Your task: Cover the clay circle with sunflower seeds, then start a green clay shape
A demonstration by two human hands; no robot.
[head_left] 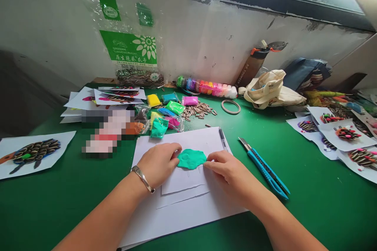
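Against the wall, a clear bag holds seeds; small packets on the bench hold coloured clay. Forearms reach forward, fingers curled. Teal slab lies on paper between left hand and right hand; whether either grip pinches its edge, I cannot tell.

Teal clay, wht paper, grn table, blue/blk cutter, clear/grn bag w/ wht flower

Green table: white paper stack, blue cutter, clay packets, loose seeds.
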